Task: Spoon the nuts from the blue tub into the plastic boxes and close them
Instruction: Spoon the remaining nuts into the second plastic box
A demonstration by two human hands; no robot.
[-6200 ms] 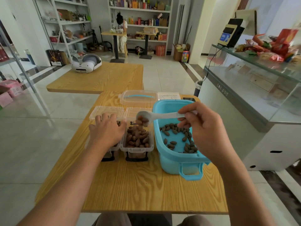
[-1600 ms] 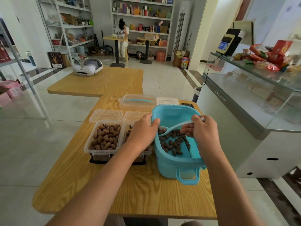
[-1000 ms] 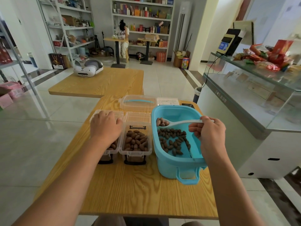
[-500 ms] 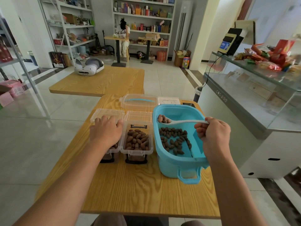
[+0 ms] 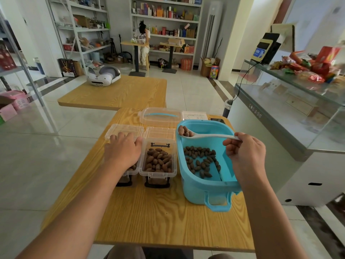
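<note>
Nuts (image 5: 185, 132) fill white spoon (image 5: 205, 136), right hand (image 5: 246, 152) gripping; left hand (image 5: 122, 151) flat on box (image 5: 130, 168).

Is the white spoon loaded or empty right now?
Loaded: the white plastic spoon, held by the right hand, carries several brown nuts over the blue plastic tub.

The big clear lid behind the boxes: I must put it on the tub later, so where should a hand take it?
Take the clear lid by its blue strap handle, reaching down from above. It lies flat with the handle up, running left to right, clear of the open plastic boxes in front.
</note>
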